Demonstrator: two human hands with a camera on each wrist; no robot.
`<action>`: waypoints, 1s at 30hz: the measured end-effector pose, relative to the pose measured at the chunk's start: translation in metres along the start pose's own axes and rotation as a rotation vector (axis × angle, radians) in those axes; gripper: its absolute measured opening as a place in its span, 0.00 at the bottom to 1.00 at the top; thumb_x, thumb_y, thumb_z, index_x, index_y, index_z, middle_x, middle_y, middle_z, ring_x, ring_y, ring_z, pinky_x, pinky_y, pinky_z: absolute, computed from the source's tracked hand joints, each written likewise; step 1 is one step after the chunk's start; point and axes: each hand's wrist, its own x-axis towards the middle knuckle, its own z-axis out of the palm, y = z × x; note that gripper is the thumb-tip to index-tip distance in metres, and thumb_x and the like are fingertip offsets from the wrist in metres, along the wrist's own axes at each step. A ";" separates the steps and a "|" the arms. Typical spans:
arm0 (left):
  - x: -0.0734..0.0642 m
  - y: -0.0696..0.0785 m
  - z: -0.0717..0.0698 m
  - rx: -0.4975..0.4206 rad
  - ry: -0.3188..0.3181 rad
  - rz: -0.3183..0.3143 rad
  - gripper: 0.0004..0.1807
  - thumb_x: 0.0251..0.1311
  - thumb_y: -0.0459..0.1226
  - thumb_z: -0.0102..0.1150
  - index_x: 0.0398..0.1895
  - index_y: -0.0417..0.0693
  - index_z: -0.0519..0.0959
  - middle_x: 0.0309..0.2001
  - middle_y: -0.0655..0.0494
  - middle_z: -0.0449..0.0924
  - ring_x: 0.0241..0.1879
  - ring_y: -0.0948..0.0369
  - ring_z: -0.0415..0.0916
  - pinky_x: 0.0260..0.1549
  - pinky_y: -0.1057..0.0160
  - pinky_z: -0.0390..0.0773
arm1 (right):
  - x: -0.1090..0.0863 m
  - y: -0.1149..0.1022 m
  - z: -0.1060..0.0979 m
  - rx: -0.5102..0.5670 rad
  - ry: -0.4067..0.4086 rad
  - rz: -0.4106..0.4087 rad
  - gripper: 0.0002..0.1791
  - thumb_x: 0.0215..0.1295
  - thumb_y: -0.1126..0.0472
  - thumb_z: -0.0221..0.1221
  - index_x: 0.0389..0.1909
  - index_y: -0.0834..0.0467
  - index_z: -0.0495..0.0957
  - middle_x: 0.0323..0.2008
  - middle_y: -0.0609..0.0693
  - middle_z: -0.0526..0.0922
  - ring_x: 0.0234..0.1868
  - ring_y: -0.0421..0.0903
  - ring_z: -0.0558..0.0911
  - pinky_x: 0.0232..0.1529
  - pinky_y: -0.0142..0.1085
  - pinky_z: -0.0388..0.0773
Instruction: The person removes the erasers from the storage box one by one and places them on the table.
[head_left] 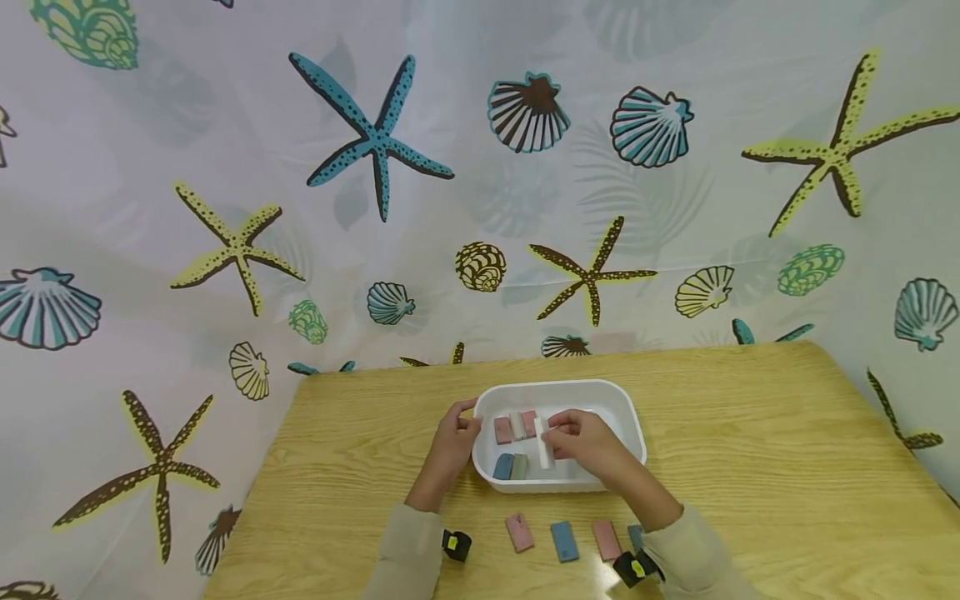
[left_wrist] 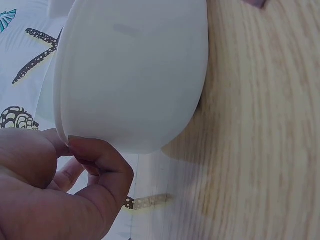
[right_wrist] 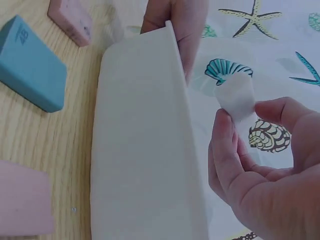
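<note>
A white plastic tub (head_left: 633,417) stands on the wooden table. My left hand (head_left: 454,442) pinches the rim at its left end, thumb and fingers on either side of the wall (left_wrist: 130,75). Over the middle of the tub, my right hand (head_left: 583,442) holds a white eraser (head_left: 544,446) between thumb and fingertips; its end (right_wrist: 237,96) shows above the rim in the right wrist view. Inside the tub, pink erasers (head_left: 503,431) lie with a whitish one (head_left: 517,426) between them. Nearer the front wall are a blue eraser (head_left: 503,467) and a greenish one (head_left: 519,467).
In front of the tub lie a pink eraser (head_left: 519,532), a blue eraser (head_left: 564,542) marked 4B, another pink one (head_left: 606,541) and a blue one (head_left: 636,536) partly hidden by the right wrist. A sea-patterned cloth (head_left: 450,317) hangs behind the table.
</note>
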 end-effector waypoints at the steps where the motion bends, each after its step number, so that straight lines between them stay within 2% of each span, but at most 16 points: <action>1: 0.000 0.000 0.000 -0.004 -0.001 -0.001 0.19 0.68 0.37 0.48 0.61 0.48 0.68 0.37 0.43 0.72 0.35 0.52 0.75 0.30 0.60 0.78 | -0.003 -0.001 -0.001 0.015 -0.020 -0.002 0.18 0.61 0.61 0.58 0.46 0.70 0.72 0.34 0.55 0.77 0.32 0.46 0.80 0.40 0.43 0.78; 7: -0.001 0.002 -0.001 -0.015 -0.009 -0.013 0.20 0.68 0.38 0.48 0.62 0.48 0.67 0.39 0.42 0.72 0.37 0.49 0.75 0.32 0.58 0.78 | -0.020 -0.002 -0.010 0.093 -0.103 -0.008 0.21 0.61 0.60 0.58 0.49 0.71 0.69 0.35 0.55 0.77 0.34 0.47 0.80 0.40 0.41 0.78; 14: -0.001 0.005 -0.004 -0.044 -0.037 -0.033 0.21 0.67 0.35 0.48 0.63 0.43 0.66 0.39 0.40 0.71 0.38 0.45 0.73 0.33 0.54 0.77 | -0.041 0.005 -0.020 0.116 -0.115 0.004 0.21 0.62 0.60 0.58 0.49 0.71 0.68 0.36 0.56 0.76 0.36 0.47 0.79 0.42 0.44 0.77; 19: -0.001 0.005 -0.003 -0.015 -0.026 -0.018 0.20 0.68 0.36 0.48 0.62 0.45 0.67 0.38 0.41 0.71 0.35 0.51 0.74 0.29 0.62 0.76 | -0.058 0.009 -0.030 0.089 -0.126 0.013 0.22 0.63 0.58 0.58 0.49 0.71 0.68 0.36 0.56 0.76 0.37 0.48 0.78 0.42 0.43 0.77; 24: 0.000 -0.001 -0.002 0.006 -0.009 -0.001 0.20 0.68 0.39 0.48 0.62 0.48 0.67 0.38 0.44 0.71 0.33 0.55 0.73 0.29 0.63 0.76 | -0.071 0.016 -0.042 0.092 -0.160 0.041 0.24 0.63 0.56 0.58 0.51 0.71 0.67 0.38 0.56 0.75 0.39 0.49 0.79 0.45 0.46 0.76; 28: -0.010 0.017 -0.004 -0.011 -0.028 0.003 0.20 0.68 0.36 0.47 0.62 0.42 0.66 0.37 0.42 0.70 0.35 0.50 0.73 0.30 0.60 0.76 | -0.082 0.022 -0.052 0.080 -0.171 0.052 0.25 0.64 0.56 0.57 0.51 0.72 0.66 0.39 0.57 0.75 0.40 0.50 0.78 0.45 0.45 0.76; 30: -0.015 0.025 -0.004 -0.025 -0.040 0.005 0.21 0.68 0.34 0.47 0.62 0.39 0.65 0.38 0.40 0.70 0.36 0.47 0.73 0.30 0.58 0.77 | -0.088 0.025 -0.056 0.040 -0.140 0.074 0.26 0.63 0.54 0.58 0.51 0.71 0.66 0.39 0.56 0.74 0.39 0.49 0.78 0.42 0.42 0.77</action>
